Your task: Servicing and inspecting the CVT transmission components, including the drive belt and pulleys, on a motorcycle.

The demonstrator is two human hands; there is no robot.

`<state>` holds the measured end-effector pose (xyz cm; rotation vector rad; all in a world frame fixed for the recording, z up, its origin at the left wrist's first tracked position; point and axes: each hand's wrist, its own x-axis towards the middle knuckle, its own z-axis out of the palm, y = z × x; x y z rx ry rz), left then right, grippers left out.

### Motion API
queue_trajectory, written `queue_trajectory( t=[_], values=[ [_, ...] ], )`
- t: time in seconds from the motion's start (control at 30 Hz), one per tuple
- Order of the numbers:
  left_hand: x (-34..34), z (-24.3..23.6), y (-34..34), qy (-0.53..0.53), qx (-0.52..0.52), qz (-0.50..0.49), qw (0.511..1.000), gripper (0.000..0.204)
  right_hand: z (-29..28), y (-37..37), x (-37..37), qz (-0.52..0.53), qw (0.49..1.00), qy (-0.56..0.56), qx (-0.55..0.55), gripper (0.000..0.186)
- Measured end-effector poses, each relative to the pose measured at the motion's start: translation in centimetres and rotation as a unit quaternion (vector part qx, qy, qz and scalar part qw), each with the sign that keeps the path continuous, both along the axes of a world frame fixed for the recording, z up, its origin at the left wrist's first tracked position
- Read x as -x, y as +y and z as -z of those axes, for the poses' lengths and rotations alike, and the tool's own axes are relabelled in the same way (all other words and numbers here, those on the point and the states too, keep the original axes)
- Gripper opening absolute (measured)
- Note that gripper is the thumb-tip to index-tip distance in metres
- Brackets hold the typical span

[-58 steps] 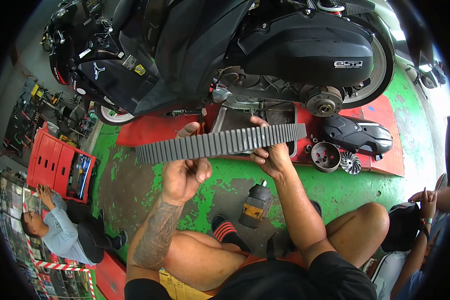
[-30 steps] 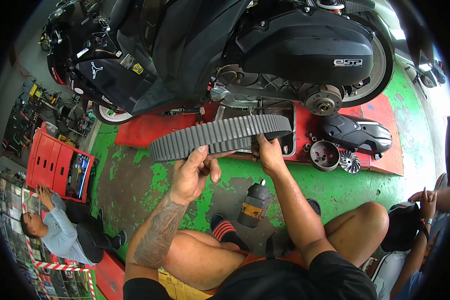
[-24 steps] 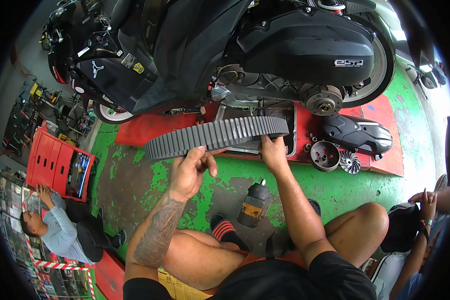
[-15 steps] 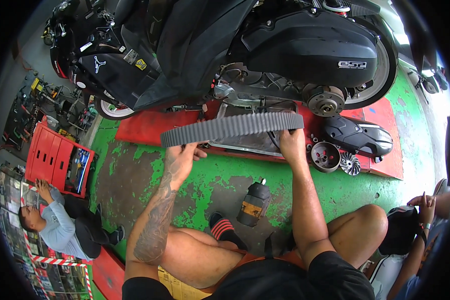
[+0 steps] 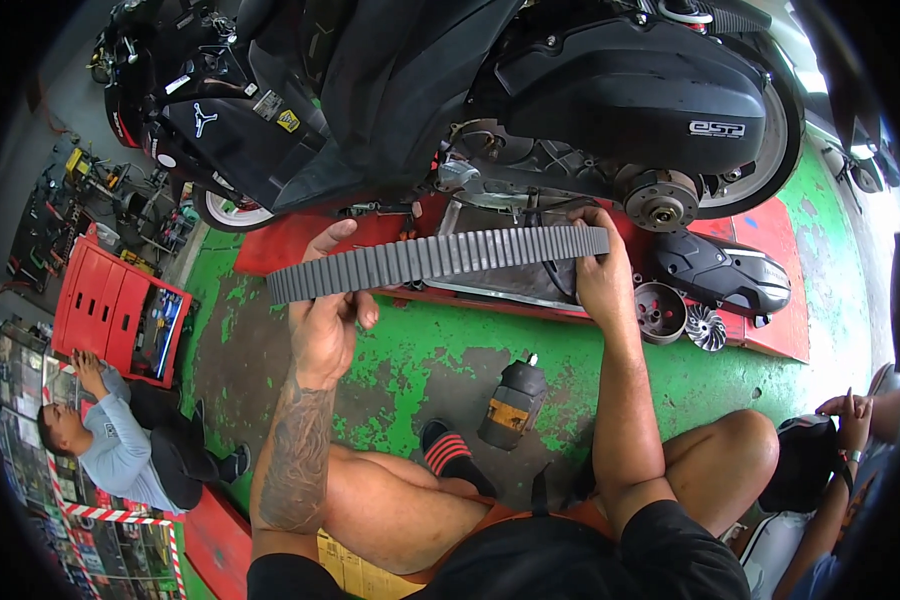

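A dark grey toothed drive belt [image 5: 435, 258] is stretched lengthwise across my view, ridges facing me, above the red stand. Near its left end my left hand [image 5: 325, 325] grips it, one finger raised over the top edge and the others below and behind. At the right end my right hand [image 5: 605, 270] pinches it, fingers over the upper edge. Beyond the belt stands a black scooter [image 5: 370, 110], with a round clutch part [image 5: 660, 203] exposed by its rear wheel. A metal tray [image 5: 470, 287] lies behind the belt, partly hidden.
On the red stand [image 5: 790, 335] at right are a black engine cover [image 5: 725, 275], a round metal drum [image 5: 660, 312] and a finned fan disc [image 5: 707, 328]. A dark bottle [image 5: 513, 405] stands on the floor. A red tool cabinet [image 5: 100, 310] and a seated person [image 5: 135, 440] are at left.
My left hand has moved left and turned, with a finger now raised above the belt. The belt's left end has shifted left, and its right end barely moved while my right hand regripped it.
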<state>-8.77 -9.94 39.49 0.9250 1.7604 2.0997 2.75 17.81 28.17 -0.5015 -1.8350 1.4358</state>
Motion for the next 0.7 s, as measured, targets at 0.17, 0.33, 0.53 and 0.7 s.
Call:
queue_trajectory(
  t=[0.17, 0.33, 0.53, 0.7],
  values=[
    [-1.0, 0.4, 0.7, -0.107, -0.05, 0.099, 0.988, 0.056, 0.0, -1.4, 0.3, -0.051, 0.997, -0.012, 0.055, 0.037],
    [-0.9, 1.3, 0.9, -0.109, -0.076, 0.152, 0.979, 0.053, -0.2, -2.3, 0.5, -0.054, 0.998, 0.015, 0.027, 0.038],
    [-1.8, 1.1, 1.6, -0.131, -0.076, 0.181, 0.972, 0.051, -1.2, -3.1, 0.3, -0.075, 0.996, -0.006, 0.042, 0.036],
    [-2.1, 1.4, 1.9, -0.113, -0.06, 0.201, 0.971, 0.054, 0.0, -3.7, 0.7, -0.07, 0.996, -0.062, -0.008, 0.036]
  ],
)
